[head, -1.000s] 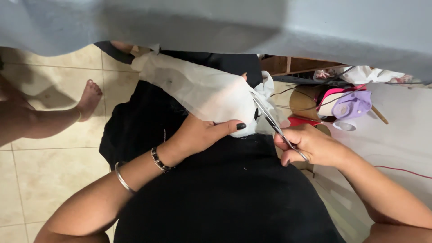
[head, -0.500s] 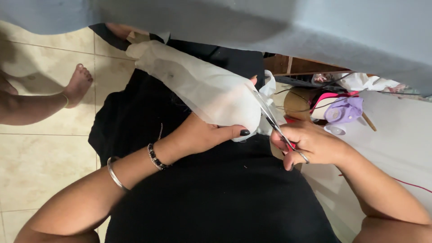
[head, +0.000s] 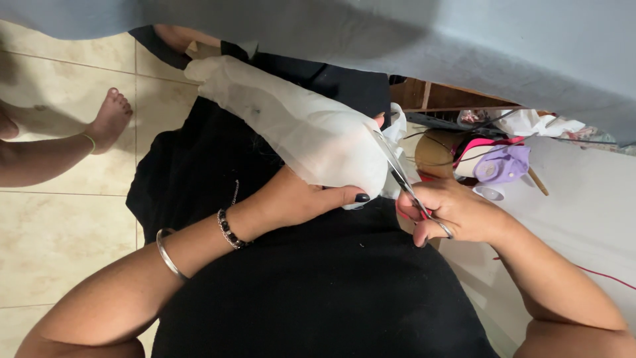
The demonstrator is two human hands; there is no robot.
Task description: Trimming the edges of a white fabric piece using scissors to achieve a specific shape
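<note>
Over lap, scissors (head: 403, 180) at white fabric (head: 298, 129) edge

Beige tiled floor (head: 59, 219), pale blue wall (head: 530, 46), perhaps a wooden shelf (head: 450, 98)

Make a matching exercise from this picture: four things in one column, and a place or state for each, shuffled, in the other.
1. white cloth
2. scissors
3. silver bangle
4. bare foot

A. on the tiled floor
B. in the right hand
C. on the left forearm
D. gripped by the left hand

Pairs: 1-D, 2-B, 3-C, 4-A
</note>
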